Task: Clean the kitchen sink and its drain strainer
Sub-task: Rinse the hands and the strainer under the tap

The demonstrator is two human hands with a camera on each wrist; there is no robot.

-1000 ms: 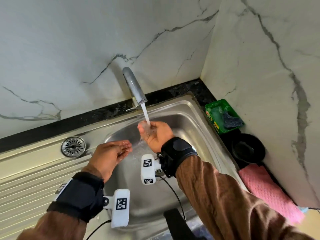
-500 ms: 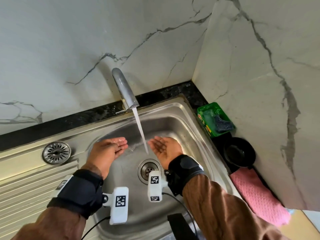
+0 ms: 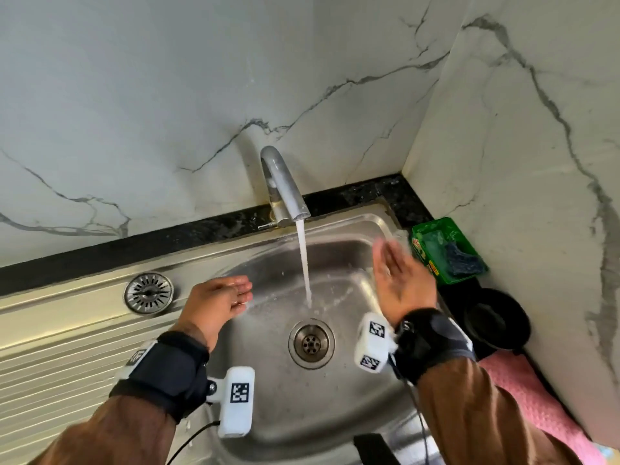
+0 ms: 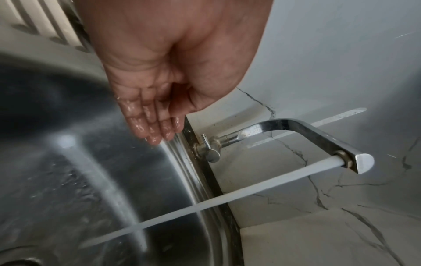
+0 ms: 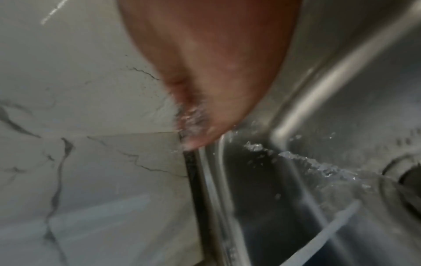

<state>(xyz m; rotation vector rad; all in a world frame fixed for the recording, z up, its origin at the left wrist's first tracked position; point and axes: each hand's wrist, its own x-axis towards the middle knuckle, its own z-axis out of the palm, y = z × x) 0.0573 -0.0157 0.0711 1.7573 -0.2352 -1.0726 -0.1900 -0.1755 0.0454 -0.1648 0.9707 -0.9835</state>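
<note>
A steel sink (image 3: 335, 414) has its drain hole (image 3: 311, 344) uncovered at the bottom. The round drain strainer (image 3: 149, 293) lies on the drainboard to the left. Water runs from the tap (image 3: 283, 193) into the basin in a steady stream (image 3: 304, 263). My left hand (image 3: 218, 302) hovers over the basin's left side, wet fingers straight, holding nothing; the same left hand (image 4: 159, 100) shows in the left wrist view with the tap (image 4: 307, 133) beyond it. My right hand (image 3: 397, 276) is raised at the basin's right, palm open and blurred; in the right wrist view the right hand (image 5: 205, 72) is blurred too.
A green tub (image 3: 443, 250) with a dark scrubber stands in the right corner. A black round bowl (image 3: 496, 320) and a pink cloth (image 3: 536, 404) lie in front of it along the marble wall. The ribbed drainboard (image 3: 50, 364) stretches left.
My right hand left the water stream and swung out to the right, toward the basin's right rim. The left hand stayed at the left side. The head view shifted, showing the drain.
</note>
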